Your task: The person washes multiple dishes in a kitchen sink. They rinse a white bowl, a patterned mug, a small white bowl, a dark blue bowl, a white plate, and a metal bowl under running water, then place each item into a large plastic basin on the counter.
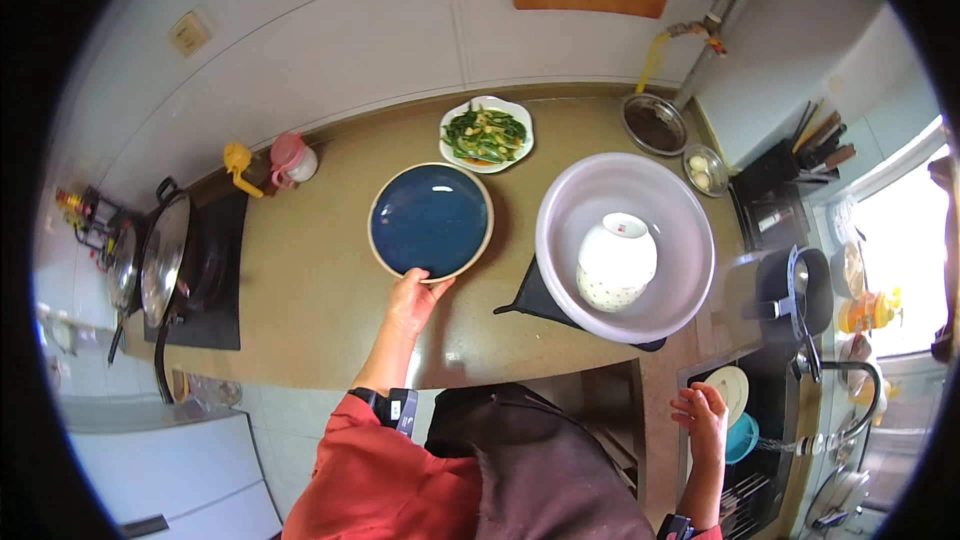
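My left hand (418, 305) grips the near rim of a round dark-blue plate (430, 221) with a pale edge, thumb on top. The plate is over the brown countertop (322, 277); I cannot tell whether it touches it. My right hand (703, 416) is at the left edge of the sink, fingers loosely bent and apart, holding nothing visible. Close beside it in the sink are a cream plate (731, 388) and a turquoise bowl (741, 439). Water runs from the black-necked faucet (874, 397) towards that bowl.
A large pale basin (551, 240) holds upturned white bowls (616, 251). Behind the blue plate sits a white dish of cooked greens (486, 133). A lidded wok (166, 259) stands left; a knife block (765, 165) and small bowl of garlic-like pieces (705, 171) stand right.
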`<state>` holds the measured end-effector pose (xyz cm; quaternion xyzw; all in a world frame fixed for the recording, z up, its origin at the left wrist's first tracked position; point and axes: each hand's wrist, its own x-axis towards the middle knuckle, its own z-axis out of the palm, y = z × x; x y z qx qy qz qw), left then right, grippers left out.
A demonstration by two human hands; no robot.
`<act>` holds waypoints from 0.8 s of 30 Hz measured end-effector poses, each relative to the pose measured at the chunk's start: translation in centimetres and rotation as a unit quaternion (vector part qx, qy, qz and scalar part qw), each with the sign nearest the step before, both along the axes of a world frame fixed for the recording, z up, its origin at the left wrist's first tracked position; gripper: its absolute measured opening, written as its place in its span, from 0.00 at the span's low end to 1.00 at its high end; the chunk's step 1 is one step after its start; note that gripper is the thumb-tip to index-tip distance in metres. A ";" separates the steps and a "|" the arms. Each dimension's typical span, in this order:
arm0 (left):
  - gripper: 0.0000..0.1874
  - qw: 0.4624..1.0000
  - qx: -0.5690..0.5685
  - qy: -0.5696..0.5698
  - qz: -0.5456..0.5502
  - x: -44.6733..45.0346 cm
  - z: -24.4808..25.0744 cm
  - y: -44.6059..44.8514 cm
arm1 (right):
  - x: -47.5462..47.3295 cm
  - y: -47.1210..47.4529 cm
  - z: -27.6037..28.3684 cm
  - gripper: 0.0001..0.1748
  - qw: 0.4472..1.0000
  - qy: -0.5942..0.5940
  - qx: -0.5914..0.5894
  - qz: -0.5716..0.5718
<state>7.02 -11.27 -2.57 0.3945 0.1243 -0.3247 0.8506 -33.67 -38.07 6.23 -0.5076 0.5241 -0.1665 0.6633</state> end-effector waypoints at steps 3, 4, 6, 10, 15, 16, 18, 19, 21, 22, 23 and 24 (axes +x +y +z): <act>0.23 0.999 0.002 0.020 0.033 1.5 -3.9 0.0 | -2.0 -0.4 -1.0 0.14 0.999 0.016 0.009 -0.034; 0.24 1.000 0.010 0.007 0.021 2.2 -5.3 1.2 | -2.4 -0.4 -1.4 0.14 0.999 0.017 0.020 -0.042; 0.17 0.998 -0.034 0.050 -0.011 3.1 -6.3 1.7 | -4.6 -0.7 -1.9 0.14 0.997 0.023 0.019 -0.076; 0.30 0.995 -0.075 0.058 -0.027 4.1 -7.4 2.3 | -10.1 -0.7 -1.6 0.15 0.986 0.068 0.021 -0.151; 0.31 0.993 -0.040 0.107 0.000 4.2 -5.8 0.1 | -19.7 -2.2 -4.3 0.13 0.968 0.204 -0.010 -0.144; 0.31 0.989 -0.035 0.146 0.019 3.7 -5.4 -0.6 | -21.4 -2.7 -5.1 0.12 0.965 0.215 -0.019 -0.147; 0.28 0.984 0.063 0.152 0.065 2.1 -4.8 -1.4 | -23.6 -4.0 -7.5 0.12 0.964 0.218 -0.009 -0.148; 0.27 0.978 0.110 0.154 0.089 0.9 -4.6 -1.6 | -24.8 -4.7 -8.8 0.11 0.964 0.221 -0.006 -0.149; 0.14 0.990 0.130 0.035 -0.039 -2.0 -4.2 -0.2 | -26.1 -6.3 -12.9 0.10 0.969 0.216 -0.012 -0.119; 0.12 0.986 0.128 0.006 -0.102 -4.4 -3.3 -1.1 | -26.1 -6.9 -13.8 0.09 0.963 0.242 -0.017 -0.117; 0.11 0.978 0.126 -0.023 -0.165 -6.9 -2.2 -2.2 | -26.7 -7.6 -15.7 0.08 0.961 0.245 -0.036 -0.121; 0.10 0.963 0.168 -0.030 -0.210 -9.9 0.2 -3.2 | -26.9 -8.7 -17.7 0.08 0.962 0.240 -0.067 -0.110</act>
